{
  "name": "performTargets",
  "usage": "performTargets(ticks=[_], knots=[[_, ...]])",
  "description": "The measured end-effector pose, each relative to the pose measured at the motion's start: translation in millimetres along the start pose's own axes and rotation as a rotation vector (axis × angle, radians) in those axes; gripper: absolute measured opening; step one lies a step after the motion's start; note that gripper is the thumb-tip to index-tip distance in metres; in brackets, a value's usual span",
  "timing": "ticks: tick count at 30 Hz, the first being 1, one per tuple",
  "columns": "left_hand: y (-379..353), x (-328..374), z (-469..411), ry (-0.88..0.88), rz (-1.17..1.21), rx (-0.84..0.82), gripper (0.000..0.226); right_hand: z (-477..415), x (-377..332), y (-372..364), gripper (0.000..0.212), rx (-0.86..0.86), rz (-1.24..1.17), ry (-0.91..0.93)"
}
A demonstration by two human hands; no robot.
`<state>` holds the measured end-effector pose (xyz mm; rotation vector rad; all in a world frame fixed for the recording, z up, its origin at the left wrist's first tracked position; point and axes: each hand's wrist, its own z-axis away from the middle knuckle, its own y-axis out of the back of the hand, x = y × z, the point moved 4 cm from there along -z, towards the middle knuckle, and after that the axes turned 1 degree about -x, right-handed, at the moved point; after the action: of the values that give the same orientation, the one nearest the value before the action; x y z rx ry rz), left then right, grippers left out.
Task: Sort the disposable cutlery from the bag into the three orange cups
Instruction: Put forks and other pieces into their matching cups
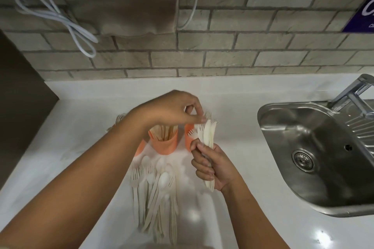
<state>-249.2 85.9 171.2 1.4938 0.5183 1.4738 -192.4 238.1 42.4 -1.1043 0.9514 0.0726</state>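
Cutlery: we clench a mixed bundle (207, 137) upright in our right hand (214, 166), heads up so types read at a glance
Left hand: ours (174, 110) reaches across, fingertips pinching a fork head atop the bundle, likely to pull it out
Cups: orange cups (166, 143) just behind right hand, middle one holds wooden pieces
Pile: unsorted pile (157, 188) under left forearm
Surface: white counter (242, 218), sink (315, 147) right of right hand, brick wall behind

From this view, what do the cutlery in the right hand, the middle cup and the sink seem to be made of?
Cutlery in the right hand: probably plastic, matte cream-white and thin. Middle orange cup: likely plastic, an even matte orange; paper is also possible. Sink: stainless steel by its look, brushed grey with bright reflections.
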Motion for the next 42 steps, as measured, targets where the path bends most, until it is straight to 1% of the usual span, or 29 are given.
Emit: performTargets(ticks=[1,4,6,8,11,12,14,17,19,20,21,23,24,25,26,27,28,29,30,32,33,34,36,39,42], knots=[[-6.0,-3.3,-1.0,0.011,0.007,-0.028,0.019,-0.8,-0.8,-0.2,0.022,-0.001,-0.001,0.003],[-12.9,-6.7,-2.2,-0.002,0.088,-0.035,0.016,-2.0,-1.3,1.1,0.016,0.014,0.006,0.007],[-8.0,-9.2,-2.7,-0.005,0.135,0.009,0.013,-2.1,0.3,2.7,0.016,0.034,0.023,0.003],[7.0,-11.2,-2.5,-0.023,0.167,0.162,0.011,-1.4,2.9,3.8,0.017,0.048,0.053,-0.006],[36.6,-16.9,-0.4,-0.049,0.214,0.467,0.012,1.7,9.2,8.6,0.016,0.077,0.089,-0.041],[43.8,-18.9,0.1,-0.055,0.195,0.532,0.013,2.8,12.1,9.9,0.016,0.082,0.094,-0.057],[48.6,-22.6,-1.1,-0.078,0.139,0.582,0.013,3.8,18.7,11.2,0.015,0.085,0.101,-0.089],[36.5,-27.1,-6.3,-0.097,0.035,0.588,0.011,3.0,25.4,8.6,0.014,0.086,0.110,-0.112],[20.5,-27.8,-9.0,-0.077,-0.040,0.567,0.010,2.1,25.7,5.1,0.014,0.084,0.121,-0.115],[10.2,-26.8,-9.8,-0.053,-0.099,0.508,0.011,1.7,24.9,3.3,0.015,0.084,0.124,-0.115],[-1.8,-25.6,-10.5,-0.018,-0.173,0.410,0.014,1.4,23.8,1.9,0.015,0.087,0.127,-0.113],[-23.4,-22.9,-8.5,0.055,-0.291,0.215,0.026,1.3,20.9,-1.3,0.016,0.092,0.138,-0.107],[-28.4,-21.0,-5.6,0.080,-0.289,0.183,0.035,1.3,19.3,-3.2,0.017,0.087,0.144,-0.102],[-28.0,-17.2,-2.1,0.097,-0.225,0.202,0.043,1.1,17.6,-4.9,0.020,0.076,0.145,-0.097],[-24.0,-13.0,1.8,0.109,-0.108,0.249,0.047,1.4,16.2,-7.5,0.025,0.056,0.141,-0.096],[-20.4,-10.5,5.3,0.120,0.043,0.289,0.049,1.4,14.6,-10.7,0.031,0.026,0.128,-0.097],[-17.0,-7.6,10.7,0.137,0.202,0.292,0.050,1.2,12.8,-15.4,0.035,-0.016,0.107,-0.097],[-15.4,-5.6,16.8,0.145,0.331,0.256,0.052,0.1,10.5,-21.6,0.036,-0.066,0.088,-0.092],[-17.4,-4.9,23.7,0.142,0.419,0.185,0.055,-1.4,7.6,-29.4,0.036,-0.111,0.078,-0.087],[-29.6,-5.9,39.1,0.101,0.522,0.024,0.047,-7.0,2.8,-46.1,0.032,-0.169,0.101,-0.083],[-36.4,-10.3,45.7,0.079,0.565,-0.012,0.043,-11.0,2.4,-53.4,0.031,-0.181,0.120,-0.088],[-41.3,-14.0,51.8,0.064,0.618,-0.014,0.043,-14.9,3.4,-59.8,0.028,-0.176,0.138,-0.098],[-44.3,-20.7,63.0,0.064,0.686,0.062,0.045,-21.3,10.2,-69.7,0.025,-0.137,0.172,-0.127],[-36.6,-27.3,82.7,0.090,0.745,0.253,0.036,-24.5,27.2,-80.3,0.024,-0.092,0.269,-0.189],[-28.3,-45.7,102.8,0.206,0.913,0.449,0.030,-26.4,44.6,-88.8,0.032,0.026,0.461,-0.269]])
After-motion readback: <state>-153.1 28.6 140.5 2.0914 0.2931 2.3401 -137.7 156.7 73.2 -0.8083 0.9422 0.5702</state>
